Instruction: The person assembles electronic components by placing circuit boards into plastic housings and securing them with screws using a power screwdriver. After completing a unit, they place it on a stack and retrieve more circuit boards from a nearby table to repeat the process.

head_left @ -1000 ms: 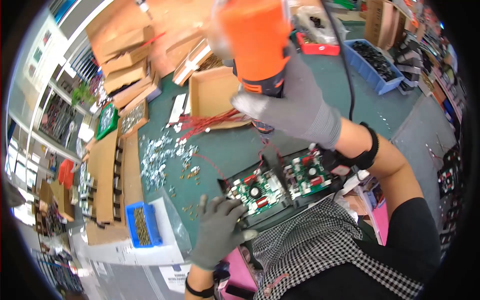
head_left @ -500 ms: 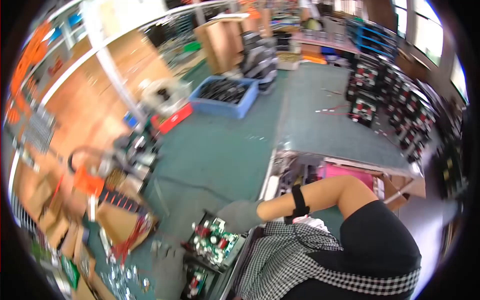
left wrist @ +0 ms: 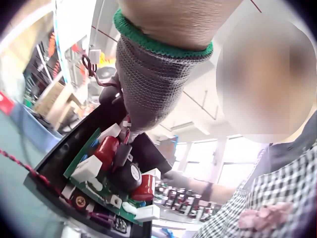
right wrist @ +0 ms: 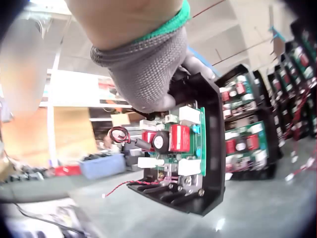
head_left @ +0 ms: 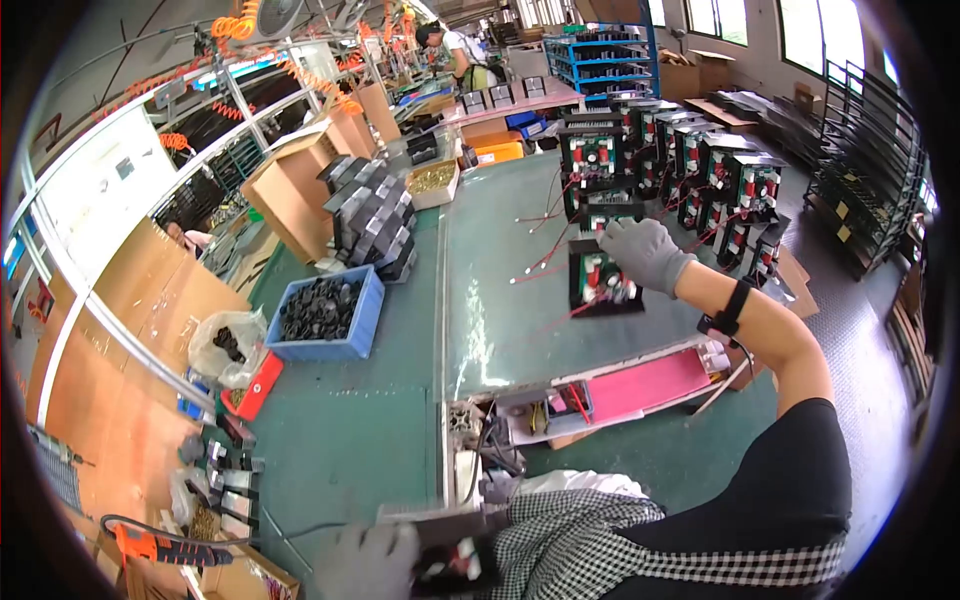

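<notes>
Seen from the head camera, one black-cased module (head_left: 600, 290) sits at about 8 o'clock from the gloved right hand (head_left: 645, 255), which grips its upper edge, thumb on the circuit-board side and fingers behind the casing. A second module (head_left: 450, 560) is at 3 o'clock from the left hand (head_left: 368, 562), close to the checked apron (head_left: 575, 535); that hand holds it by the casing edge.

Around them, the grey worktop (head_left: 500, 300) spreads from 7 to 10 o'clock of the right hand. Rows of upright modules (head_left: 715, 185) crowd in from 11 to 2 o'clock, the nearest just beyond the gripping fingers. A pink sheet (head_left: 650, 385) lies at 6 o'clock, below the worktop's edge. From the left hand, a blue bin (head_left: 365, 325) of black parts is at 12 o'clock, an orange power tool (head_left: 140, 545) at 9 and a red box (head_left: 262, 385) at 11.

The left hand is blurred, and its module is cut off by the lower frame edge. The left fingertips are mostly hidden. Whether the right hand's module touches the worktop cannot be told.
</notes>
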{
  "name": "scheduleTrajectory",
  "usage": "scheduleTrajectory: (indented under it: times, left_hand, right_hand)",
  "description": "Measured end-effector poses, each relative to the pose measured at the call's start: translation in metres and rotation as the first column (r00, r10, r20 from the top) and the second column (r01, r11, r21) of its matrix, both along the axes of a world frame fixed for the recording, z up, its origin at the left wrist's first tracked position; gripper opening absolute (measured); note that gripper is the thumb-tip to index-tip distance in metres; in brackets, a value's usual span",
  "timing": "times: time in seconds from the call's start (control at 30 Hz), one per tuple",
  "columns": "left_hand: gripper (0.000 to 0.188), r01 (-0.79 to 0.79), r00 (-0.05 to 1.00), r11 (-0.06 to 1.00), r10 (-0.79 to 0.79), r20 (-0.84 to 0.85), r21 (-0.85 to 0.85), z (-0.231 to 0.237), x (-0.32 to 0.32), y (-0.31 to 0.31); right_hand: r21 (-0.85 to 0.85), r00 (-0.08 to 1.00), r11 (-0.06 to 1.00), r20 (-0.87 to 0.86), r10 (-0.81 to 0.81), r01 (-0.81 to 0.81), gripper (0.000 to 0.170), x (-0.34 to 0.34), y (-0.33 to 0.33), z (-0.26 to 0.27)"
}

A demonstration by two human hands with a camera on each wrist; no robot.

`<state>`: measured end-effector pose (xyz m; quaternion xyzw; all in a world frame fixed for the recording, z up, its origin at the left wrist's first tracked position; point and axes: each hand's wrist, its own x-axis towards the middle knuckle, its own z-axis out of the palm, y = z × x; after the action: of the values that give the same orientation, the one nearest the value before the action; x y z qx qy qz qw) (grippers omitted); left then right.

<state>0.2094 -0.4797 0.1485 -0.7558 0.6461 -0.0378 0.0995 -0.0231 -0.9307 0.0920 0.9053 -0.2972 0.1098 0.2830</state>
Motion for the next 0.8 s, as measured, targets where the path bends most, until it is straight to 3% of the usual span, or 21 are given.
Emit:
scheduleTrajectory:
  times: [0.07,0.1,0.13,0.17,0.23,0.27,0.3,0.33,0.37,0.4,0.47,0.53,0.57,0.67,0.8]
  left_hand:
    - [0.032,0.249,0.968,0.945,-0.24,0.068,-0.211,-0.005,-0.007,-0.072]
    - [0.019,0.385,0.923,0.856,-0.347,0.169,-0.346,-0.011,-0.015,-0.112]
    - [0.017,0.455,0.89,0.792,-0.418,0.182,-0.407,-0.017,-0.022,-0.15]
    - [0.029,0.497,0.856,0.722,-0.499,0.136,-0.481,-0.023,-0.031,-0.188]
    - [0.026,0.541,0.804,0.588,-0.572,0.165,-0.601,-0.05,-0.054,-0.265]
    - [0.027,0.55,0.785,0.532,-0.592,0.182,-0.643,-0.063,-0.067,-0.299]
    - [0.027,0.526,0.801,0.541,-0.575,0.167,-0.656,-0.077,-0.079,-0.33]
    - [0.027,0.503,0.814,0.547,-0.56,0.154,-0.669,-0.09,-0.091,-0.355]
    - [0.034,0.449,0.851,0.654,-0.521,0.068,-0.609,-0.101,-0.1,-0.371]
    - [0.036,0.436,0.823,0.616,-0.567,0.014,-0.656,-0.106,-0.101,-0.376]
    - [0.04,0.387,0.753,0.553,-0.652,-0.094,-0.738,-0.12,-0.098,-0.375]
    - [0.044,0.324,0.774,0.653,-0.599,-0.205,-0.685,-0.124,-0.08,-0.356]
    - [0.044,0.3,0.792,0.689,-0.565,-0.229,-0.66,-0.126,-0.067,-0.346]
    - [0.044,0.217,0.847,0.787,-0.446,-0.29,-0.578,-0.132,-0.027,-0.309]
    - [0.046,0.082,0.902,0.862,-0.277,-0.33,-0.5,-0.137,0.004,-0.25]
  right_hand:
    - [-0.029,0.999,0.999,0.031,-0.036,0.037,0.024,-0.012,-0.037,-0.013]
    - [-0.013,0.998,1.0,0.067,-0.02,0.021,0.026,-0.02,-0.051,-0.023]
    - [0.001,0.994,1.0,0.107,-0.003,0.003,0.028,-0.023,-0.059,-0.03]
    - [0.116,0.974,0.993,0.225,-0.012,-0.015,0.027,-0.026,-0.053,-0.023]
    - [0.177,0.861,0.979,0.509,-0.007,-0.097,0.025,-0.036,-0.046,-0.006]
    - [0.198,0.774,0.97,0.633,-0.017,-0.141,0.024,-0.041,-0.039,0.004]
    - [0.244,0.638,0.949,0.768,-0.064,-0.198,0.018,-0.044,-0.025,0.017]
    - [0.092,0.611,0.977,0.79,0.045,-0.192,0.016,-0.051,-0.015,0.023]
    - [0.049,0.631,0.976,0.769,0.099,-0.212,0.014,-0.059,-0.003,0.023]
    - [0.007,0.65,0.972,0.744,0.151,-0.234,0.011,-0.066,0.011,0.021]
    - [0.081,0.767,0.94,0.604,0.218,-0.331,0.015,-0.077,0.037,0.004]
    - [0.229,0.907,0.941,0.397,0.143,-0.248,0.023,-0.071,0.046,-0.035]
    - [0.291,0.968,0.95,0.249,0.041,-0.115,0.032,-0.067,0.04,-0.053]
    - [0.291,0.975,0.955,0.19,-0.119,0.06,0.034,-0.053,0.002,-0.081]
    - [0.356,0.97,0.929,0.172,-0.17,0.1,0.031,-0.042,-0.035,-0.081]
